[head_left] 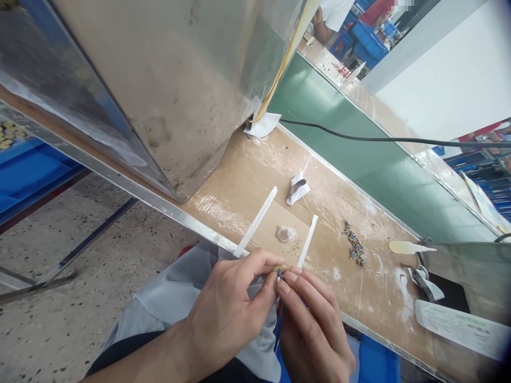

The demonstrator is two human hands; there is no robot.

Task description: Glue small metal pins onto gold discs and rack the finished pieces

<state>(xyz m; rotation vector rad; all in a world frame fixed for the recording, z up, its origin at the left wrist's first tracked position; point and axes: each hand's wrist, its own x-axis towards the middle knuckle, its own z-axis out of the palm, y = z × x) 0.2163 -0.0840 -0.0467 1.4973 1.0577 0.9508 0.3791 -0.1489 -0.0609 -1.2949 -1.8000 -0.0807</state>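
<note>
My left hand [227, 308] and my right hand [311, 324] meet at the near edge of the cardboard-covered bench [247, 175]. Both pinch one tiny part [280, 272] between thumb and fingertips; it looks yellowish with a dark blue bit, too small to name. Two white strips [256, 221] [308, 240] lie on the bench just beyond my fingers. Between the strips sits a small clear round cap [286, 233]. A heap of small dark blue parts [354, 246] lies to the right.
A large metal housing [167, 90] stands on the bench at the left. A black cable [379, 139] crosses a green belt [359, 149]. A folded white paper scrap [297, 189], a white dropper [409, 247] and a labelled white sheet [459, 327] lie nearby. Another person stands far back.
</note>
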